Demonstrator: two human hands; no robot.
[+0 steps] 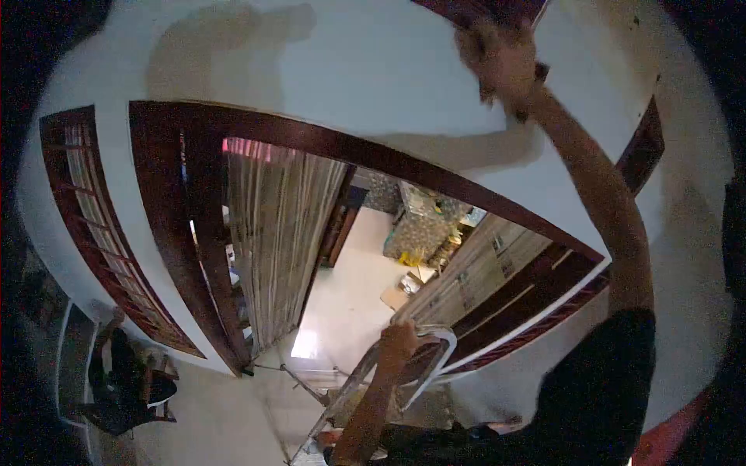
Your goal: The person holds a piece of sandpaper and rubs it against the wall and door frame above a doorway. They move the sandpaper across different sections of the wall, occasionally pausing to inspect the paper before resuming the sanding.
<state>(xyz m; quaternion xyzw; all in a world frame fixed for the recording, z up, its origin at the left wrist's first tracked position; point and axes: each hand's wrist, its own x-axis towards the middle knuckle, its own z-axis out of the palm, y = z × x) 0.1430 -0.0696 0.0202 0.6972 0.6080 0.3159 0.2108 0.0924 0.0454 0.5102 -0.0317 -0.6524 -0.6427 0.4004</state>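
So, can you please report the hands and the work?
Left hand closed on metal ladder. Right hand raised at dark red panel, grip blurred. No obstruction seen.

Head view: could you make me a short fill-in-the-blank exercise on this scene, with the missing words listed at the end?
1. The left hand grips the top of a ______.
2. The right hand is raised near the pale wall, on which its arm casts a darker ______.
3. The curtain in the doorway is patterned with ______ that run down its length.

Missing words, in order: ladder; shadow; stripes.
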